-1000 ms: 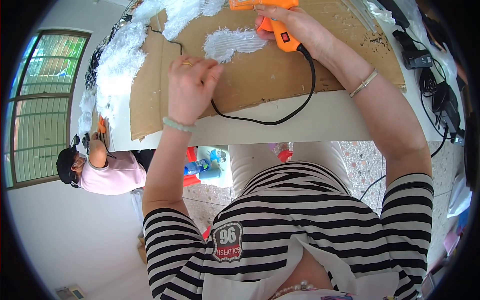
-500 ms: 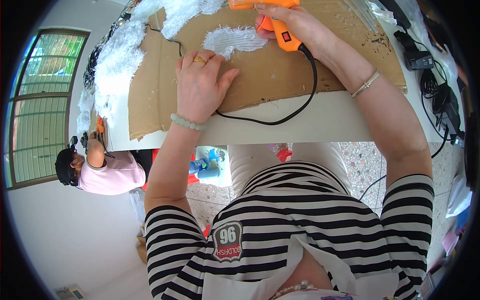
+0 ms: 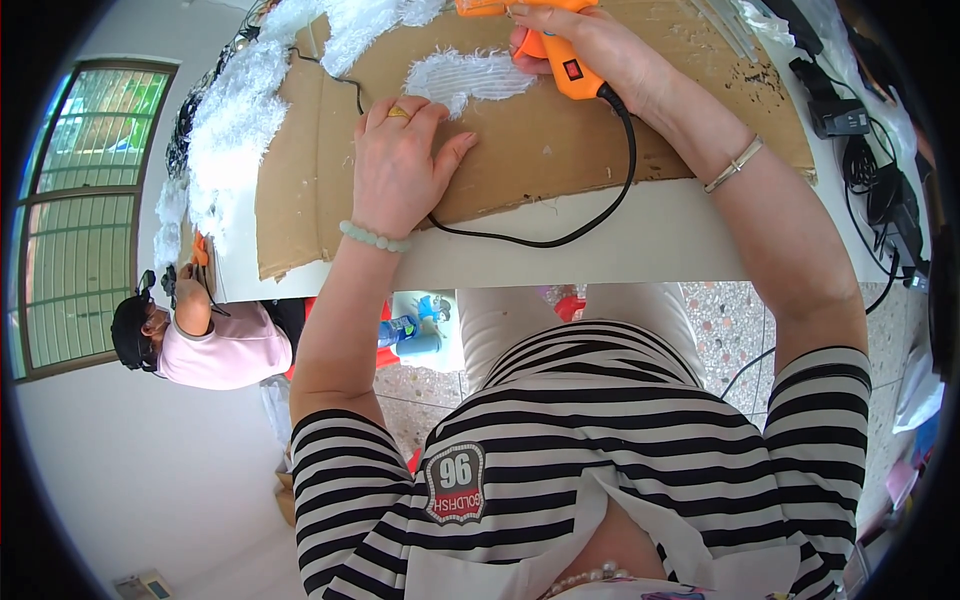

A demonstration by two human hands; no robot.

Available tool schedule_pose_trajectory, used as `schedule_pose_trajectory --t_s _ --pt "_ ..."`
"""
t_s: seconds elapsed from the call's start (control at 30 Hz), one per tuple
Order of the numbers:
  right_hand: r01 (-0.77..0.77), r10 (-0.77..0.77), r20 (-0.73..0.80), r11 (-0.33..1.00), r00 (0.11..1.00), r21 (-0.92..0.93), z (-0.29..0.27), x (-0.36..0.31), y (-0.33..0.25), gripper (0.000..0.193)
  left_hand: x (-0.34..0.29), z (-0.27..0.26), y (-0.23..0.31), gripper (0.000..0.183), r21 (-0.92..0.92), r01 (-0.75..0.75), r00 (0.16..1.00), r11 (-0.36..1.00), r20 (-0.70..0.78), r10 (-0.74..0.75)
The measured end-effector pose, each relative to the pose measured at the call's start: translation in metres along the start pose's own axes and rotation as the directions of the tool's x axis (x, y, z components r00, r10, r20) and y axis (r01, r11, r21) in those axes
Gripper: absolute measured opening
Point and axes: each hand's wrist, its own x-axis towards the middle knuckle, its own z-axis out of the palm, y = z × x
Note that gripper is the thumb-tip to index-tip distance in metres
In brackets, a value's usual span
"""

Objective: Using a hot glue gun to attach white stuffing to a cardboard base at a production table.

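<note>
White fuzzy piece (image 3: pixel 475 82) laid flat on cardboard (image 3: pixel 540 150); no glue seen on it, any joining left: early stage, we judge. Right hand (image 3: pixel 610 60) clamped round orange glue gun (image 3: pixel 573 72); left hand (image 3: pixel 398 155): fingers bent, thumb apart, whether gripping cord (image 3: pixel 560 241) we cannot tell. Count: one loose piece, one held gun; fuzzy heap (image 3: pixel 235 140) uncountable.

Bright light bleaches the white fluff (image 3: pixel 222 180); fisheye edges bend.
</note>
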Motion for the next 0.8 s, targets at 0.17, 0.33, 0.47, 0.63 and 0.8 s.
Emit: schedule_pose_trajectory --t_s 0.17,0.33,0.47,0.63,0.8 --pt "0.017 -0.018 0.021 1.000 1.000 0.017 -0.002 0.003 0.003 0.021 0.005 0.007 -0.016 0.028 -0.153 0.069 0.997 0.986 0.042 -0.063" --pt "0.003 -0.003 0.020 1.000 1.000 0.005 0.000 -0.001 -0.001 0.022 0.005 0.000 -0.013 0.029 -0.205 0.011 1.000 0.979 0.004 -0.010" --pt "0.021 -0.021 0.024 1.000 0.999 0.013 -0.003 0.001 0.003 0.022 0.006 -0.002 -0.001 0.028 -0.039 -0.057 0.998 0.998 0.002 0.057" --pt "0.008 -0.007 0.036 1.000 0.999 -0.002 0.000 -0.001 -0.001 0.022 0.005 0.005 -0.013 0.035 -0.102 0.011 1.000 0.995 0.006 -0.011" --pt "0.005 -0.005 0.019 1.000 1.000 0.008 0.000 -0.001 0.000 0.023 0.006 0.000 -0.011 0.033 -0.224 0.107 0.994 0.969 0.042 -0.100"
